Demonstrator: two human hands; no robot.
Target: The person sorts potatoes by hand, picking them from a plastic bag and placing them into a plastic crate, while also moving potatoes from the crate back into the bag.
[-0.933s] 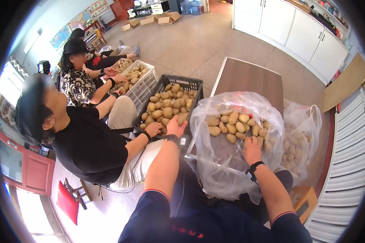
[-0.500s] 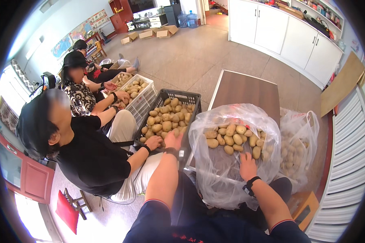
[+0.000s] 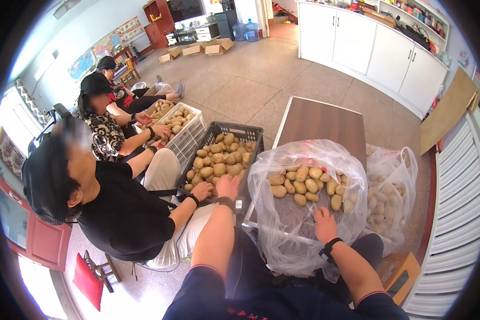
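My left hand (image 3: 228, 186) reaches into the near end of a black plastic crate (image 3: 235, 128). Its fingers stretch over the potatoes (image 3: 218, 157) there, with no potato seen in its grasp; the fingertips are partly lost among them. My right hand (image 3: 324, 228) is inside the mouth of a clear plastic bag (image 3: 274, 253) spread over a brown board-topped table (image 3: 325, 125). Its fingers are apart and hold nothing, just short of several potatoes (image 3: 300, 186) lying in the bag.
A co-worker's hand (image 3: 202, 190) is in the same crate, close beside my left hand. Further left, other people sort potatoes in a white crate (image 3: 193, 128). A filled clear bag (image 3: 386, 200) stands right of the table. White cabinets (image 3: 352, 40) line the back.
My right hand has drawn slightly back toward me, away from the potatoes in the bag. My left hand stays at the crate, almost unmoved. The view has shifted a little.
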